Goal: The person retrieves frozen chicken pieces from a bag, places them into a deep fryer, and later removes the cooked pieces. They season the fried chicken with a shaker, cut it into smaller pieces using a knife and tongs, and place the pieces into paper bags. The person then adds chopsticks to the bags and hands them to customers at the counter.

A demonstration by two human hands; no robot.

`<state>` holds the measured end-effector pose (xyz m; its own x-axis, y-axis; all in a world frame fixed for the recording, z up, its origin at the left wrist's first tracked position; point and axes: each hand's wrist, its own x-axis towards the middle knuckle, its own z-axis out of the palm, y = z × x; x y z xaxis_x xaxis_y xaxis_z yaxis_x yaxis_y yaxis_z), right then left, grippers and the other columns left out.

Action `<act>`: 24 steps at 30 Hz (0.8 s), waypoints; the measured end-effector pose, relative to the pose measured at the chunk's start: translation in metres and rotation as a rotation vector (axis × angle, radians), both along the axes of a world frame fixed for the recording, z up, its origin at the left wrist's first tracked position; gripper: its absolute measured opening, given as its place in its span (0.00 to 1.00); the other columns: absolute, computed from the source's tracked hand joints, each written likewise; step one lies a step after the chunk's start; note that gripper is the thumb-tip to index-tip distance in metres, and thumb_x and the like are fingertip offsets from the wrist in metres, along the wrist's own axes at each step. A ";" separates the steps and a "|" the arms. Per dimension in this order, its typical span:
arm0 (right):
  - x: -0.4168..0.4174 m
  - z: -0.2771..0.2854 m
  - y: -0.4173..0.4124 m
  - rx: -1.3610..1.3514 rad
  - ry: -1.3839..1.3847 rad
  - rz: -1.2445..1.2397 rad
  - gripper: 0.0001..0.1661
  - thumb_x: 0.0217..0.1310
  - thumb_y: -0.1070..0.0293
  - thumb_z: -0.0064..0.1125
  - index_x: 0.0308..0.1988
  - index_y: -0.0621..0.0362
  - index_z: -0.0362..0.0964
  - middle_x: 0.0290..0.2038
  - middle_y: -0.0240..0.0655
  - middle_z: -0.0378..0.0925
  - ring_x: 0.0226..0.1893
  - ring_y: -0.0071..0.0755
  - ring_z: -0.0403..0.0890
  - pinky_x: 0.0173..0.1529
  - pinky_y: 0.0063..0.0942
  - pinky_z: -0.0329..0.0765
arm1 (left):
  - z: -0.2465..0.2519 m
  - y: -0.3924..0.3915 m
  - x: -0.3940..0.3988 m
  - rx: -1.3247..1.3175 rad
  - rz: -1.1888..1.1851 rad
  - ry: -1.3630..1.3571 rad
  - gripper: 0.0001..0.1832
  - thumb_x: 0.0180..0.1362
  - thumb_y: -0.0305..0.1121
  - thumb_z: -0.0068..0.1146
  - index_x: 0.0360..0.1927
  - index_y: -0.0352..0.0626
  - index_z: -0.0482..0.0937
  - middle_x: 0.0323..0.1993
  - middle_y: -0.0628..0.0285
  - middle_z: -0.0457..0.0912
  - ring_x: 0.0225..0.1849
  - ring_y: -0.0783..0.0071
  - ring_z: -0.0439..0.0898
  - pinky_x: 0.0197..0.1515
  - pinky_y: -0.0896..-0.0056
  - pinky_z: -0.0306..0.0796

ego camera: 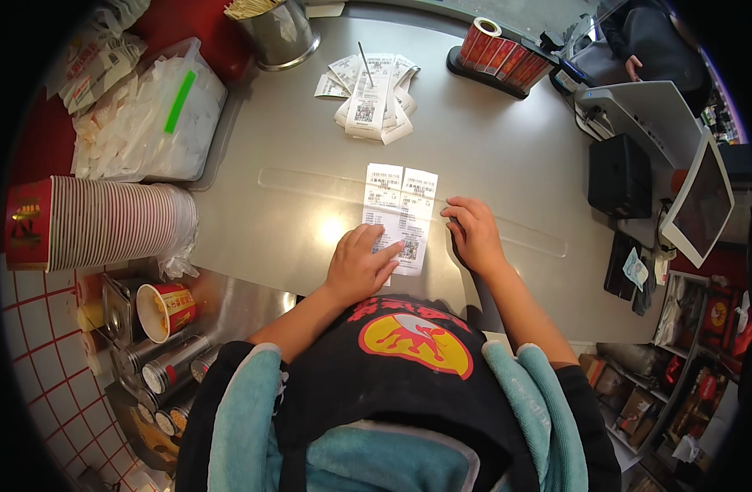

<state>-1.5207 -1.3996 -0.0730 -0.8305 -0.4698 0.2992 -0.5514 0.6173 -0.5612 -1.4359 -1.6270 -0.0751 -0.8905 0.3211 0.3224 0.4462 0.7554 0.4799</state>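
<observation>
Two printed paper receipts lie side by side on the metal counter [277,215], the left receipt [383,187] slightly overlapped by or touching the right receipt [420,200]. My left hand [359,264] rests palm down across their lower part, fingers spread, covering some of the print. Just right of the papers, my right hand [479,237] hovers or rests by the counter with its fingers bent and nothing visible in them. Farther back, a fanned pile of receipts [367,117] sits on a thin metal spike [365,61].
At left are a clear plastic bin [207,132] of bags and stacked paper cups [105,224]. A metal canister [284,40] holds sticks. Label rolls [499,55], a black box [619,175] and a tilted screen [699,197] stand right. Another person's hand [633,67] shows beyond.
</observation>
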 end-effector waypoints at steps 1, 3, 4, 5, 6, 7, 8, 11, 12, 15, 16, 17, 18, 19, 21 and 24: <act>-0.001 -0.003 0.003 -0.010 0.004 0.022 0.12 0.43 0.79 0.57 0.34 0.57 0.70 0.42 0.37 0.73 0.43 0.45 0.72 0.48 0.38 0.68 | -0.001 0.000 0.000 -0.004 -0.003 0.000 0.16 0.46 0.36 0.58 0.42 0.52 0.78 0.44 0.55 0.69 0.48 0.57 0.67 0.49 0.60 0.63; -0.003 -0.005 0.007 -0.025 0.013 0.052 0.12 0.44 0.79 0.57 0.34 0.57 0.70 0.42 0.37 0.73 0.43 0.45 0.72 0.48 0.38 0.68 | -0.003 0.000 0.002 -0.015 -0.006 -0.004 0.16 0.47 0.37 0.58 0.42 0.52 0.78 0.43 0.56 0.69 0.48 0.58 0.67 0.49 0.61 0.63; -0.004 -0.007 0.008 -0.031 0.017 0.059 0.11 0.45 0.78 0.56 0.34 0.56 0.70 0.42 0.37 0.73 0.43 0.45 0.72 0.48 0.38 0.68 | -0.004 0.000 0.002 -0.025 -0.003 0.009 0.16 0.47 0.37 0.58 0.42 0.52 0.78 0.43 0.56 0.69 0.48 0.58 0.67 0.49 0.61 0.63; -0.005 -0.008 0.010 -0.036 0.021 0.067 0.11 0.45 0.78 0.56 0.34 0.56 0.70 0.42 0.37 0.73 0.43 0.45 0.72 0.48 0.38 0.68 | -0.004 0.001 0.001 -0.035 0.002 0.022 0.16 0.47 0.37 0.58 0.42 0.52 0.78 0.43 0.56 0.69 0.48 0.58 0.67 0.49 0.61 0.63; -0.006 -0.010 0.012 -0.028 0.025 0.073 0.11 0.45 0.79 0.56 0.34 0.56 0.70 0.42 0.37 0.73 0.43 0.45 0.72 0.48 0.37 0.68 | -0.004 0.001 0.000 -0.049 0.008 0.032 0.16 0.47 0.37 0.58 0.42 0.52 0.79 0.43 0.56 0.69 0.48 0.58 0.68 0.49 0.61 0.64; -0.008 -0.010 0.015 -0.020 0.030 0.079 0.12 0.45 0.79 0.56 0.35 0.56 0.70 0.43 0.37 0.73 0.43 0.45 0.72 0.47 0.36 0.68 | -0.004 0.001 0.002 -0.056 0.016 0.032 0.16 0.47 0.37 0.58 0.42 0.53 0.79 0.43 0.56 0.69 0.48 0.58 0.68 0.49 0.61 0.64; -0.009 -0.009 0.017 -0.012 0.036 0.086 0.13 0.45 0.80 0.56 0.35 0.56 0.71 0.43 0.38 0.73 0.43 0.45 0.72 0.47 0.35 0.69 | -0.004 0.002 0.004 -0.062 0.024 0.031 0.16 0.47 0.37 0.58 0.42 0.53 0.79 0.43 0.56 0.69 0.47 0.58 0.68 0.49 0.62 0.64; -0.009 -0.009 0.022 0.001 0.031 0.103 0.14 0.44 0.80 0.57 0.36 0.55 0.71 0.44 0.38 0.72 0.44 0.45 0.71 0.48 0.35 0.68 | -0.004 0.004 0.006 -0.060 0.031 0.019 0.15 0.47 0.36 0.58 0.42 0.53 0.79 0.43 0.57 0.69 0.47 0.59 0.68 0.48 0.62 0.64; -0.009 -0.009 0.022 0.001 0.030 0.112 0.14 0.44 0.80 0.57 0.36 0.55 0.71 0.44 0.38 0.72 0.44 0.45 0.71 0.49 0.35 0.68 | -0.003 0.003 0.005 -0.060 0.034 0.012 0.15 0.47 0.36 0.58 0.42 0.53 0.79 0.43 0.57 0.69 0.47 0.59 0.68 0.48 0.62 0.64; 0.000 0.002 0.019 -0.052 0.105 0.057 0.14 0.43 0.77 0.59 0.35 0.54 0.71 0.44 0.36 0.72 0.46 0.47 0.70 0.50 0.38 0.66 | -0.003 0.005 0.003 -0.074 0.035 0.041 0.16 0.47 0.36 0.58 0.42 0.53 0.79 0.43 0.56 0.69 0.46 0.59 0.68 0.48 0.62 0.64; 0.005 0.007 0.016 -0.074 0.084 0.068 0.14 0.43 0.77 0.59 0.36 0.55 0.71 0.45 0.37 0.71 0.47 0.47 0.69 0.50 0.38 0.66 | -0.002 0.005 0.007 -0.076 0.046 0.047 0.16 0.47 0.36 0.58 0.42 0.53 0.79 0.43 0.56 0.69 0.46 0.59 0.68 0.48 0.62 0.64; 0.016 0.012 0.015 -0.096 0.063 0.080 0.15 0.42 0.77 0.60 0.36 0.55 0.71 0.45 0.37 0.71 0.47 0.48 0.69 0.51 0.38 0.65 | -0.004 0.008 0.010 -0.078 0.057 0.053 0.16 0.47 0.36 0.59 0.42 0.53 0.79 0.43 0.56 0.69 0.46 0.58 0.68 0.48 0.62 0.64; 0.024 0.018 0.011 -0.126 0.060 0.097 0.16 0.41 0.77 0.60 0.36 0.55 0.71 0.45 0.38 0.71 0.48 0.48 0.69 0.51 0.38 0.65 | -0.003 0.007 0.009 -0.088 0.073 0.076 0.16 0.47 0.36 0.59 0.43 0.54 0.79 0.43 0.56 0.69 0.46 0.58 0.68 0.48 0.63 0.64; 0.032 0.022 0.009 -0.144 0.042 0.098 0.16 0.41 0.77 0.60 0.36 0.56 0.71 0.45 0.38 0.71 0.48 0.48 0.69 0.52 0.38 0.65 | 0.001 0.008 0.009 -0.082 0.056 -0.010 0.17 0.46 0.37 0.59 0.43 0.55 0.79 0.43 0.56 0.69 0.45 0.58 0.68 0.49 0.61 0.63; 0.045 0.024 0.006 -0.187 0.003 0.095 0.15 0.42 0.78 0.59 0.36 0.56 0.71 0.45 0.39 0.70 0.48 0.46 0.69 0.52 0.38 0.65 | 0.019 0.003 0.004 -0.101 0.080 0.064 0.18 0.46 0.39 0.60 0.44 0.57 0.78 0.45 0.58 0.70 0.48 0.59 0.69 0.52 0.58 0.61; 0.054 0.029 0.008 -0.234 -0.124 0.016 0.13 0.45 0.78 0.57 0.36 0.57 0.71 0.45 0.40 0.70 0.48 0.45 0.69 0.52 0.36 0.65 | 0.084 -0.058 -0.043 -0.093 0.374 0.299 0.20 0.46 0.37 0.60 0.47 0.54 0.77 0.45 0.59 0.71 0.50 0.61 0.69 0.53 0.57 0.59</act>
